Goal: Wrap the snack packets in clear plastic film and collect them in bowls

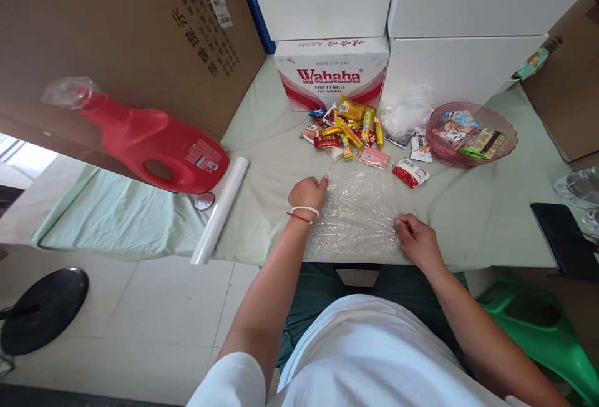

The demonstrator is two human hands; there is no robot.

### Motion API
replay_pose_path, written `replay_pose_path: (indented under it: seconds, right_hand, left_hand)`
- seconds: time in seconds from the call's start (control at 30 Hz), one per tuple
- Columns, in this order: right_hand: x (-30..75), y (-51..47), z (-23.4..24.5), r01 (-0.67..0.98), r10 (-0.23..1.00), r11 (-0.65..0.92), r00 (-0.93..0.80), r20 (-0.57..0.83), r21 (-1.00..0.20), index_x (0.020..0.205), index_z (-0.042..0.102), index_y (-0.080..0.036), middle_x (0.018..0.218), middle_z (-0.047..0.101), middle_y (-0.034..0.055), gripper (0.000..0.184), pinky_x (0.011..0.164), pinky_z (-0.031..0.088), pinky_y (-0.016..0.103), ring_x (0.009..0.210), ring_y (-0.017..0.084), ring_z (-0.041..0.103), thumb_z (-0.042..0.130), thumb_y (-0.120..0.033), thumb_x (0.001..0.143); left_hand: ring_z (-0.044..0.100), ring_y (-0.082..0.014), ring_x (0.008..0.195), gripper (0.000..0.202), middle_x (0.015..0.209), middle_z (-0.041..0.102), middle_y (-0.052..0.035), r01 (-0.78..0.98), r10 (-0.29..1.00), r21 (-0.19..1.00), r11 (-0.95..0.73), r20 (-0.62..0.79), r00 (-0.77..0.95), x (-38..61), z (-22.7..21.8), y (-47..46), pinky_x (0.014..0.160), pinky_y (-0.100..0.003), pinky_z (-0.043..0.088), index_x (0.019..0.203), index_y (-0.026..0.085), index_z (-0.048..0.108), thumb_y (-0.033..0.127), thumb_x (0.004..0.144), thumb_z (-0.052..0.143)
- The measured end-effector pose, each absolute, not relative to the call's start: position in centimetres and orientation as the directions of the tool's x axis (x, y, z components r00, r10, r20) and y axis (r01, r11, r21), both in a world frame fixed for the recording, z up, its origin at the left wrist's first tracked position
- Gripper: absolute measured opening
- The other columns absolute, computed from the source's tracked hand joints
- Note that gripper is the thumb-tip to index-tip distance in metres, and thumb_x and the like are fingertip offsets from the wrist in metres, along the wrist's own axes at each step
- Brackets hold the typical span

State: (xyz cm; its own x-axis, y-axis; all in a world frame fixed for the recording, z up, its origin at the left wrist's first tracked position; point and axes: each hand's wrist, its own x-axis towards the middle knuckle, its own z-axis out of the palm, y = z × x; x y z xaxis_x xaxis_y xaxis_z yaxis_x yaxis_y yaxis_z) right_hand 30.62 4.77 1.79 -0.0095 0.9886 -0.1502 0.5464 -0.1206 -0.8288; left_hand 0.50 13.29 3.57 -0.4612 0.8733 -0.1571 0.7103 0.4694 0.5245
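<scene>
A sheet of clear plastic wrap (pixel 355 220) lies crinkled on the cloth-covered table in front of me. My left hand (pixel 307 195), wearing a white bead bracelet and a red string, is closed at the sheet's upper left edge. At its right edge, my right hand (pixel 417 240) pinches the film between thumb and fingers. Just beyond the sheet sit a pink packet (pixel 374 158) and a red-and-white packet (pixel 410 172). Behind these is a pile of wrapped snacks (pixel 349 125), many of them yellow.
A pink glass bowl (pixel 511 138) with packets stands right of a bunched clear bag (pixel 406 113). Left are a white roll (pixel 221 210) and a large red bottle (pixel 159 145). A Wahaba-style "Wahaha" box (pixel 332 76) stands behind; a dark phone (pixel 564 238) lies at right.
</scene>
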Motion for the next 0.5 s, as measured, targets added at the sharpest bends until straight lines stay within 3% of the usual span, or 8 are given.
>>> replay_pose_path:
  seconds: [0.13, 0.3, 0.5]
  right_hand:
    - [31.0, 4.6, 1.4, 0.529, 0.987, -0.143, 0.012, -0.160, -0.836, 0.093, 0.068, -0.023, 0.064, 0.059, -0.0004, 0.040, 0.055, 0.039, 0.028, 0.057, 0.018, 0.050, 0.053, -0.060, 0.095]
    - [31.4, 4.2, 1.3, 0.487, 0.987, -0.151, 0.028, -0.157, -0.860, 0.094, 0.068, -0.023, 0.063, 0.058, -0.0003, 0.043, 0.053, 0.039, 0.028, 0.056, 0.018, 0.050, 0.053, -0.064, 0.095]
    - [31.2, 4.0, 1.5, 0.437, 0.988, -0.151, 0.046, -0.146, -0.887, 0.097, 0.069, -0.021, 0.064, 0.059, 0.0005, 0.049, 0.053, 0.041, 0.028, 0.056, 0.018, 0.050, 0.054, -0.068, 0.093]
  left_hand:
    - [0.068, -0.0268, 0.086, 0.018, 0.086, 0.074, -0.0107, 0.731, 0.891, 0.529, 0.431, -0.120, -0.438, 0.0, 3.6, 14.1, 0.075, -0.033, 0.043, 0.076, 0.024, 0.065, 0.032, 0.091, 0.058]
    - [0.067, -0.0256, 0.082, 0.028, 0.083, 0.071, -0.0090, 0.705, 0.848, 0.540, 0.460, -0.030, -0.530, -0.3, 3.3, 13.0, 0.074, -0.033, 0.040, 0.105, 0.023, 0.060, 0.032, 0.105, 0.033]
    - [0.066, -0.0253, 0.081, 0.027, 0.082, 0.069, -0.0079, 0.689, 0.838, 0.570, 0.447, 0.002, -0.545, -1.6, 3.1, 12.0, 0.073, -0.032, 0.039, 0.105, 0.023, 0.057, 0.035, 0.106, 0.033]
